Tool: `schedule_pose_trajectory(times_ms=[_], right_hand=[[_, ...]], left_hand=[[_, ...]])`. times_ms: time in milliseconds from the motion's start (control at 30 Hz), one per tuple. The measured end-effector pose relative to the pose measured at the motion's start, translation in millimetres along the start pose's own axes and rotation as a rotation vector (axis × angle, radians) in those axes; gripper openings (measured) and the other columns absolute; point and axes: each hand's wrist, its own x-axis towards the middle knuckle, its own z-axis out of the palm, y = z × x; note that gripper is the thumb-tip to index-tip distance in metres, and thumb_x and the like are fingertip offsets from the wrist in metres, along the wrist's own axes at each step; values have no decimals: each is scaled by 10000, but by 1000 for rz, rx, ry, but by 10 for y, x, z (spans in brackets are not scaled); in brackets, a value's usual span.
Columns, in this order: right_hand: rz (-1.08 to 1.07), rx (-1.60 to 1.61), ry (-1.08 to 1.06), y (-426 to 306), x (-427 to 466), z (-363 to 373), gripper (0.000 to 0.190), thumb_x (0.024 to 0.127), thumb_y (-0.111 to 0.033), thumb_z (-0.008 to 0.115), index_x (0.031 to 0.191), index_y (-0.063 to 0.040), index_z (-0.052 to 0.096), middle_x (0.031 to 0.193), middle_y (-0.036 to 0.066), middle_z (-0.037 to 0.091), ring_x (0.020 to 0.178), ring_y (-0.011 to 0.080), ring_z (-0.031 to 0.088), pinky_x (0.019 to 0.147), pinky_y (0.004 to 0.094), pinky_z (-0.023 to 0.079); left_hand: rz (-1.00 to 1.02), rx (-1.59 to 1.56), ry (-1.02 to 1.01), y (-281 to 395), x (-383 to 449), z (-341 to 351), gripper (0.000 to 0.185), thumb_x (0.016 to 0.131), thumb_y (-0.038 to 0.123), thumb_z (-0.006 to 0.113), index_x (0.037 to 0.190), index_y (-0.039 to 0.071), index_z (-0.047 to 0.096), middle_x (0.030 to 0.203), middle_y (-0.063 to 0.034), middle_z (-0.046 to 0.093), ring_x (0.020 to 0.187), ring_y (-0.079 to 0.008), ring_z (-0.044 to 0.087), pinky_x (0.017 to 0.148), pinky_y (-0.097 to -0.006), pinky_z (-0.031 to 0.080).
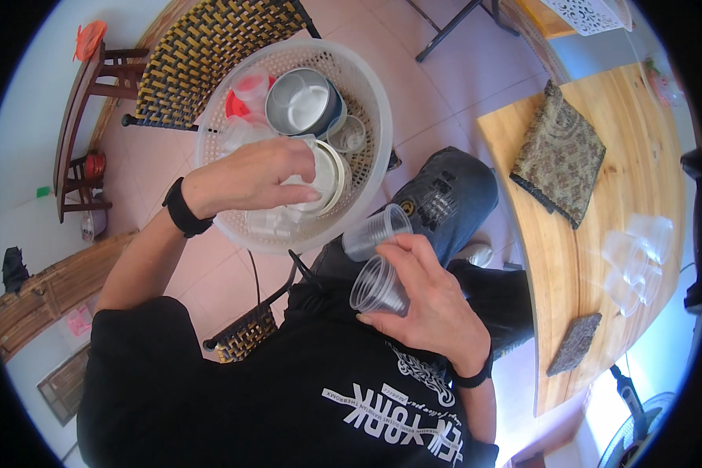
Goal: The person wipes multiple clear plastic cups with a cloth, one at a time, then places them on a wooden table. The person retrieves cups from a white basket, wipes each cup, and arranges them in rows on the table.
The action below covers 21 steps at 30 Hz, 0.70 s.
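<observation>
My right hand (430, 292) holds two groups of nested clear plastic cups over my lap. One stack (370, 235) lies tilted above my fingers, and the other stack (377, 289) sits between thumb and fingers with its rims toward the left. My left hand (263, 172) reaches into a white perforated plastic basket (380, 134), its fingers curled around a clear plastic cup (326, 169) that they partly hide. Beneath that hand is a round pale container (340, 196). A metal pot (298, 105), a red item (234, 105) and several more clear cups (346, 134) lie in the basket.
A woven chair (210, 64) stands behind the basket. On the wooden table (626, 146) at right are a folded patterned cloth (561, 155), a smaller dark pad (574, 344) and several clear cups (635, 257). A fan (637, 427) stands at lower right, a dark wooden bench (79, 128) at left.
</observation>
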Motion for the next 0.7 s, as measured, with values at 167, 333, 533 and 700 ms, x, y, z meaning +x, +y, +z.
schedule_pose_trajectory(times_ms=[167, 333, 533, 700], right_hand=[[9, 17, -8, -3, -10, 1, 684, 701, -229, 824, 1252, 42, 525, 1268, 173, 484, 1012, 384, 627, 824, 405, 544], [63, 37, -23, -24, -20, 9, 728, 653, -208, 861, 1264, 7, 531, 1275, 172, 491, 1089, 386, 591, 901, 398, 517], [71, 37, -15, -25, -50, -19, 722, 656, -208, 861, 1261, 6, 531, 1277, 174, 492, 1091, 390, 591, 901, 403, 516], [50, 38, 2, 0, -63, -9, 728, 656, -217, 865, 1263, 6, 530, 1274, 176, 494, 1087, 395, 592, 891, 406, 518]], left_hand=[[12, 20, 157, -21, 239, -64, 158, 906, 157, 627, 893, 1, 610, 863, -153, 588, 869, -337, 606, 750, -420, 487], [33, 374, 229, -63, 630, 66, 132, 855, 152, 629, 829, 23, 646, 787, -132, 618, 807, -350, 639, 678, -450, 508], [-110, 561, -44, -40, 997, 314, 136, 748, 146, 673, 786, 22, 713, 804, -177, 694, 777, -359, 699, 642, -465, 545], [-165, 602, -108, -127, 1070, 391, 151, 737, 112, 667, 837, 17, 729, 869, -178, 719, 829, -346, 716, 659, -458, 554]])
